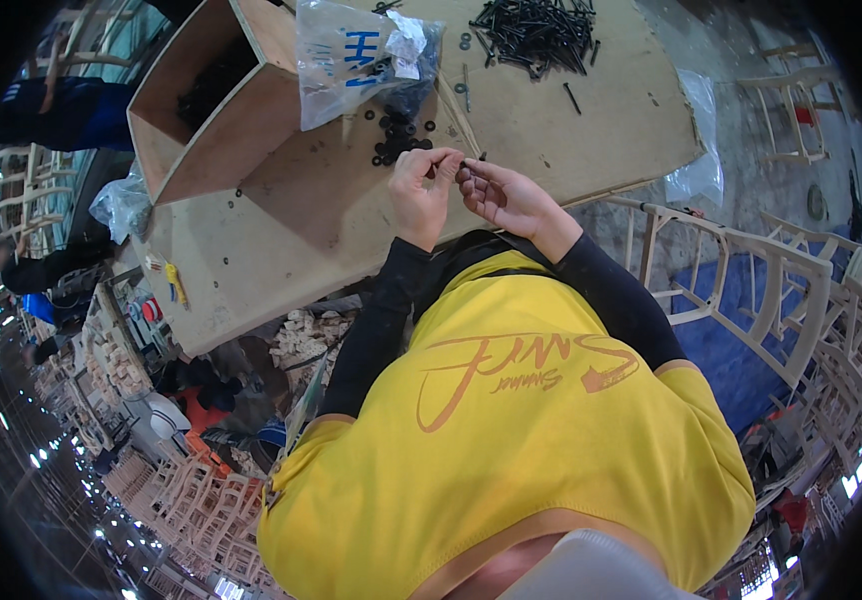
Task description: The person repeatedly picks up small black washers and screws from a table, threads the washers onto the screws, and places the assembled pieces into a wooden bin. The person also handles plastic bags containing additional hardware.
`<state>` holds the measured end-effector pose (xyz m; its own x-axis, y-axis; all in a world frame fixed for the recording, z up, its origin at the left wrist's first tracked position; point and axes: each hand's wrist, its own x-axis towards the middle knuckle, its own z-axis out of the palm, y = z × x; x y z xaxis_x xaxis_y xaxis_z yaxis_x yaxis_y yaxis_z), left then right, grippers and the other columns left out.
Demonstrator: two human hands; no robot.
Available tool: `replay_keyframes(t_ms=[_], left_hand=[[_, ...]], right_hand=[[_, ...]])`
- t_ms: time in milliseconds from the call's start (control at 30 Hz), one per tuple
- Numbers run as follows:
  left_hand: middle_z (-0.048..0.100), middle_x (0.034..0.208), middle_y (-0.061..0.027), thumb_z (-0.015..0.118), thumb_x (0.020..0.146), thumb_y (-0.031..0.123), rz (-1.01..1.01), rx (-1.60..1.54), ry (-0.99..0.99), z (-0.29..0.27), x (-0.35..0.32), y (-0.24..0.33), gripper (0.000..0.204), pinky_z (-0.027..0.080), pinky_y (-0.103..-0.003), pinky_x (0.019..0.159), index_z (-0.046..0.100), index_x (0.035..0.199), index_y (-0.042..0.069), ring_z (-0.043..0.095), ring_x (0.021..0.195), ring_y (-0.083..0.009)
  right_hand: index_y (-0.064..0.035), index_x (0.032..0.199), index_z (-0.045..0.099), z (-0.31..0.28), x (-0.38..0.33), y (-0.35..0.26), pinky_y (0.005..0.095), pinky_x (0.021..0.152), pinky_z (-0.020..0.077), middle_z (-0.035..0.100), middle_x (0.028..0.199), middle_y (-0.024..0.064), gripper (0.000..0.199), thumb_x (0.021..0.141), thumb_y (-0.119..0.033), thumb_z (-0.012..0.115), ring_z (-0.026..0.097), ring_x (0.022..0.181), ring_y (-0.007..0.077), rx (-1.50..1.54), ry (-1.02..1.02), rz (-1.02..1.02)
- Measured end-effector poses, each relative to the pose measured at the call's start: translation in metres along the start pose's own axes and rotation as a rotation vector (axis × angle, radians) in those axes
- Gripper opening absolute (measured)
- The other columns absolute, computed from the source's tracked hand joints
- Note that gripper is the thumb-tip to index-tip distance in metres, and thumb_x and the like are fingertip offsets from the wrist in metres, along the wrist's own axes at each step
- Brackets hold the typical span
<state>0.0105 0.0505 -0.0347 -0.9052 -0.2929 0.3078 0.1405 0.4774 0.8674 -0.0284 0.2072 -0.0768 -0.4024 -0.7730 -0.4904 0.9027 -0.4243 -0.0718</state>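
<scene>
My two hands meet just above the near edge of the work table (pixel 281 235). Between the fingertips of my right hand (pixel 511 200) is a small dark piece that looks like a black bolt (pixel 465 164), mostly covered by the fingers. My left hand (pixel 421 200) is closed in a pinch against it; what its fingertips hold is too small to make out. Beyond my left hand lie several black washers (pixel 394 140), beside a clear plastic bag (pixel 326 75) with more dark pieces inside. A heap of black bolts (pixel 536 30) lies farther off to the right.
An open wooden box (pixel 201 150) with dark contents stands at the table's left. A yellow-handled tool (pixel 175 285) rests near the left edge. Pale wooden chair frames (pixel 741 270) stand on the right, over blue sheeting. A person in dark clothes (pixel 61 115) is at far left.
</scene>
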Motion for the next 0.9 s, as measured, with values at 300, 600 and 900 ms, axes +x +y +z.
replay_keyframes(t_ms=[300,600,900], left_hand=[[0.062,0.067,-0.0064,0.077,0.081,0.018,-0.001,0.168,-0.071,-0.038,0.035,-0.01,0.018,0.044,-0.03,0.055,0.069,0.079,0.002,0.058,0.058,-0.0181],[0.072,0.079,-0.006,0.071,0.088,0.016,0.062,0.126,0.161,-0.128,0.128,-0.009,0.015,0.048,-0.024,0.06,0.072,0.086,0.002,0.061,0.066,-0.0073],[0.069,0.091,-0.0036,0.068,0.091,0.016,-0.046,0.053,0.248,-0.109,0.106,-0.037,0.021,0.05,-0.022,0.064,0.068,0.109,0.007,0.059,0.071,-0.0082]], right_hand=[[-0.005,0.125,0.058,-0.031,0.011,-0.016,0.0253,0.078,0.0512,0.063,0.102,0.001,0.031,0.102,-0.024,0.05,0.059,0.086,0.0106,-0.501,0.316,-0.173],[-0.0216,0.114,0.067,-0.037,0.019,-0.036,0.0373,0.089,0.0502,0.057,0.121,0.0124,0.033,0.09,-0.004,0.053,0.059,0.106,0.0319,-1.923,0.57,-0.96],[-0.0157,0.105,0.066,-0.055,0.032,-0.05,0.041,0.085,0.0496,0.053,0.118,0.0144,0.021,0.084,-0.011,0.067,0.057,0.105,0.034,-1.937,0.557,-1.018]])
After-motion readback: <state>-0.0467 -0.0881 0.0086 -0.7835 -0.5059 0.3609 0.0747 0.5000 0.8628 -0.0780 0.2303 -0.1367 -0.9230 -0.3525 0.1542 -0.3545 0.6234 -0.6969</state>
